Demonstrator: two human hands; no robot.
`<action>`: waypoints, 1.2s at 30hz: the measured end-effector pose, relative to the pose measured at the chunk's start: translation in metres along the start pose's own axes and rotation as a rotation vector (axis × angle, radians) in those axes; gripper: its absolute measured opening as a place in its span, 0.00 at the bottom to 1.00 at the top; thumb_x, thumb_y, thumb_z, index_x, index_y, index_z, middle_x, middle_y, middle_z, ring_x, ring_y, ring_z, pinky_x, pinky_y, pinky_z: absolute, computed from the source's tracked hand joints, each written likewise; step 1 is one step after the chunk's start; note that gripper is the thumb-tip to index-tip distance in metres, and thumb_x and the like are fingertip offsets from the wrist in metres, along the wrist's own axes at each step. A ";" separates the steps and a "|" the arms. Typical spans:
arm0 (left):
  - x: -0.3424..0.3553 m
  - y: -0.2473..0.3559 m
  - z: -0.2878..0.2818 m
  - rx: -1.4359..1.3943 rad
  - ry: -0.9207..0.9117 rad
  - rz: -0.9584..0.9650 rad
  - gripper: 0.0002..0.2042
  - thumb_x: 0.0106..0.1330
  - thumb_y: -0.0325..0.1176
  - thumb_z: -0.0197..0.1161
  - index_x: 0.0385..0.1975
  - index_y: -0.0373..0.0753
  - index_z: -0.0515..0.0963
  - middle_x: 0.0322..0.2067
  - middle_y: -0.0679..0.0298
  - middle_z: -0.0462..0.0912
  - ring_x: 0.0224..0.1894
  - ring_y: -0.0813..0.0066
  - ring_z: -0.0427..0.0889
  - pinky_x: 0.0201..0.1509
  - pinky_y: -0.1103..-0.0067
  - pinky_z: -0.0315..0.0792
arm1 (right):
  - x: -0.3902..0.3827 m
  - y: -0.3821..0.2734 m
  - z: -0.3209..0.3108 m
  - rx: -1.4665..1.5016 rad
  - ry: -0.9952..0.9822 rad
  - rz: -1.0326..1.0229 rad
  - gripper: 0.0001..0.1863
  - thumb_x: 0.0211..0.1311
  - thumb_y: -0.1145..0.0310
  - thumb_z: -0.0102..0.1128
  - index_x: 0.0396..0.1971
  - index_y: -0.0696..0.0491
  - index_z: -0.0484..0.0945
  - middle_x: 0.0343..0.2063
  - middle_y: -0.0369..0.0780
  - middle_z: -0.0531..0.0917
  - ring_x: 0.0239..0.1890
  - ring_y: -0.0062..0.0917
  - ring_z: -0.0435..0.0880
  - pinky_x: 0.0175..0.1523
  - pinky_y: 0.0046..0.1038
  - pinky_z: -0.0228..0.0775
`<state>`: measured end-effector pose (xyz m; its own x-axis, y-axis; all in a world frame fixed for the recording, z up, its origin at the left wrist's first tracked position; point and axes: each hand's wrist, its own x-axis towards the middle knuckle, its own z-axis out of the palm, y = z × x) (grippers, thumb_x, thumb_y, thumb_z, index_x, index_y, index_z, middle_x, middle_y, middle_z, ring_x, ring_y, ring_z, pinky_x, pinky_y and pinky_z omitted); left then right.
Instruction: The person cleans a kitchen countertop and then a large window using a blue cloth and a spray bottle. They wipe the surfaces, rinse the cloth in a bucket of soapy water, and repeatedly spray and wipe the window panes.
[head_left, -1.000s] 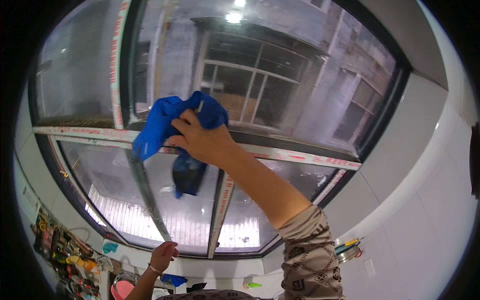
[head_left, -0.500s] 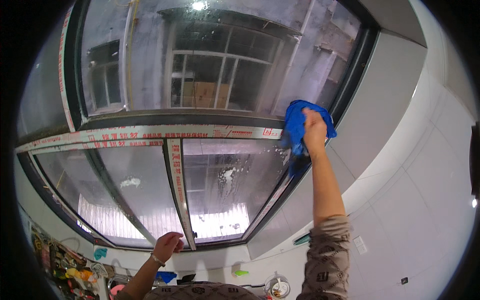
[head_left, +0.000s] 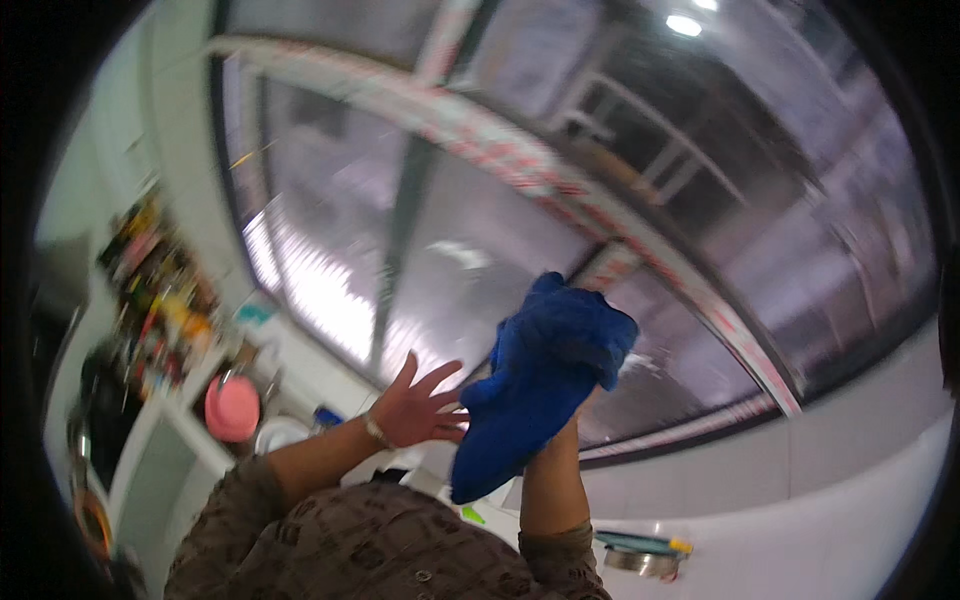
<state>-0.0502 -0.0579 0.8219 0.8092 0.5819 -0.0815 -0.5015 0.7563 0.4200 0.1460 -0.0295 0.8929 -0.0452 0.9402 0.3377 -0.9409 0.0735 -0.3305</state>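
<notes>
A crumpled blue cloth [head_left: 545,370] hangs in front of my body, one end drooping down to the left. It covers most of my right hand [head_left: 583,408], whose fingers are hidden behind it; the cloth is held up at the end of that arm. Beside the drooping end, my left hand [head_left: 415,405] is open with its fingers spread, and I cannot tell whether it touches the cloth. Beyond both hands stands a dark-framed window [head_left: 480,230] with pale, red-printed strips along its bars. A white soapy smear [head_left: 460,253] marks a lower pane.
At the left, a cluttered heap of bottles and small items [head_left: 160,290] lines the counter. A pink basin [head_left: 232,408] sits nearer, by a teal cloth [head_left: 257,313]. At the lower right is a round metal container [head_left: 640,563], with a small green object [head_left: 473,514] left of it.
The view has swung left and tilted. My right hand has brought the blue cloth from the window frame's right side back toward me. My left hand has spread its fingers near it.
</notes>
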 end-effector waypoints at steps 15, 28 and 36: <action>-0.211 -0.069 -0.156 -0.373 0.472 0.841 0.42 0.53 0.71 0.35 0.58 0.43 0.59 0.52 0.62 0.71 0.51 0.69 0.73 0.54 0.72 0.65 | -0.013 0.380 0.013 -0.203 0.205 1.092 0.04 0.39 0.71 0.48 0.11 0.51 0.66 0.16 0.33 0.70 0.18 0.20 0.68 0.23 0.19 0.62; -0.303 -0.153 -0.124 -0.542 0.523 1.452 0.42 0.53 0.71 0.37 0.57 0.39 0.61 0.50 0.56 0.71 0.51 0.66 0.73 0.52 0.69 0.67 | -0.112 0.484 0.025 -0.163 -0.217 1.401 0.08 0.44 0.67 0.50 0.25 0.52 0.74 0.24 0.36 0.78 0.27 0.24 0.76 0.39 0.24 0.70; -0.325 -0.184 -0.116 -0.520 0.688 1.443 0.39 0.55 0.68 0.39 0.57 0.40 0.61 0.50 0.59 0.72 0.50 0.68 0.73 0.53 0.70 0.68 | -0.156 0.490 0.041 -0.192 -0.159 1.582 0.10 0.49 0.57 0.51 0.29 0.45 0.73 0.31 0.32 0.77 0.41 0.23 0.73 0.49 0.31 0.63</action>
<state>-0.2564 -0.3514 0.6657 -0.5749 0.7465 -0.3348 -0.8171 -0.5452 0.1875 -0.3214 -0.1534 0.7146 -0.9323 0.0663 -0.3555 0.1372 -0.8446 -0.5175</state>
